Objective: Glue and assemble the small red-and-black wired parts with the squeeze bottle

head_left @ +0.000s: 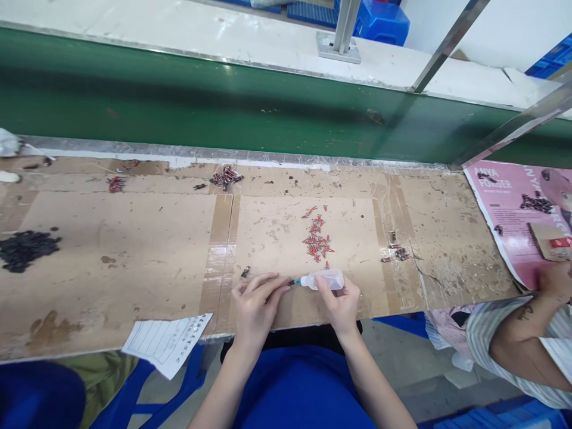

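Note:
My right hand [342,304] is closed round a small clear squeeze bottle [329,279], which lies level and points left. Its thin blue tip touches or nearly touches a small dark part [291,282] pinched in the fingertips of my left hand [259,301]. Most of that part is hidden by the fingers, so its exact kind cannot be made out. Just beyond the bottle is a loose pile of small red pointed pieces [318,243] on the cardboard. One small dark piece [245,272] lies by my left hand.
Cardboard [170,238] covers the bench. Black pieces [27,249] are heaped at left; red-and-black clusters [227,177] lie behind and right [401,254]. A paper sheet [167,342] overhangs the front edge. Another person's arm [527,325] rests by a pink poster [504,214]. A green belt [201,101] runs behind.

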The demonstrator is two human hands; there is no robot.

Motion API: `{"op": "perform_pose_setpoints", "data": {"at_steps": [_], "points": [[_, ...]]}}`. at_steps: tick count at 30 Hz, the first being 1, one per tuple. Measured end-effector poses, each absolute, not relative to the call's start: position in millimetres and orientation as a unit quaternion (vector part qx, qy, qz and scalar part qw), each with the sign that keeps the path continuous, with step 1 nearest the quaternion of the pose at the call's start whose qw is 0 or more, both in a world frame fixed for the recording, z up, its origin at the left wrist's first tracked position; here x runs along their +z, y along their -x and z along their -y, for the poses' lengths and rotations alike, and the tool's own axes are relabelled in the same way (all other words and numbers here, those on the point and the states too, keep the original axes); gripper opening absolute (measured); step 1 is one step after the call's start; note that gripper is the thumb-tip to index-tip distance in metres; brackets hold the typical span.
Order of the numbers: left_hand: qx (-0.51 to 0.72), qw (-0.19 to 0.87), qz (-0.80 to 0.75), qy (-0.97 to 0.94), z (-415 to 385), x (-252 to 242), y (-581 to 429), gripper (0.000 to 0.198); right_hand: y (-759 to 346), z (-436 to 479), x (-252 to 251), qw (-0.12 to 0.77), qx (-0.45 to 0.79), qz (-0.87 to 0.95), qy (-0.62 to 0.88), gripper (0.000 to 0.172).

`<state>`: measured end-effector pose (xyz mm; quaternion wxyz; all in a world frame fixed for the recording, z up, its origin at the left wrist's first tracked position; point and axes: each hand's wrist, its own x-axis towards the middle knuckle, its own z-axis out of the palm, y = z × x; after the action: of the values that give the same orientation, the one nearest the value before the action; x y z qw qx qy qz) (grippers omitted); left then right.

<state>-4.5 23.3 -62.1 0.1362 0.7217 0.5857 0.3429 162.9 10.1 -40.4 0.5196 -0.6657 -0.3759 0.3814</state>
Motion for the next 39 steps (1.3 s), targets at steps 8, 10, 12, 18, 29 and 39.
{"op": "perform_pose_setpoints", "data": {"at_steps": [8, 10, 12, 18, 29, 39], "points": [[0.347, 0.147, -0.585, -0.718, -24.2, -61.8, 4.6, 0.013, -163.4, -10.3, -42.1, 0.519, 0.373, 0.379, 0.669, 0.029], [0.346, 0.153, -0.588, -0.715, -24.0, -62.8, 4.9, 0.013, -163.0, -11.1, -41.1, 0.525, 0.372, 0.372, 0.668, 0.029], [0.343, 0.161, -0.592, -0.712, -23.6, -63.8, 5.2, 0.012, -162.8, -11.6, -40.5, 0.534, 0.371, 0.366, 0.666, 0.029], [0.347, 0.172, -0.598, -0.701, -23.6, -64.1, 4.7, 0.012, -163.0, -10.6, -40.6, 0.544, 0.375, 0.359, 0.659, 0.027], [0.361, 0.171, -0.599, -0.695, -23.3, -61.1, 1.8, 0.015, -164.0, -12.0, -41.0, 0.520, 0.380, 0.378, 0.665, 0.027], [0.352, 0.144, -0.585, -0.716, -24.0, -62.7, 2.6, 0.018, -166.3, -10.3, -39.6, 0.575, 0.353, 0.332, 0.659, 0.028]]}}
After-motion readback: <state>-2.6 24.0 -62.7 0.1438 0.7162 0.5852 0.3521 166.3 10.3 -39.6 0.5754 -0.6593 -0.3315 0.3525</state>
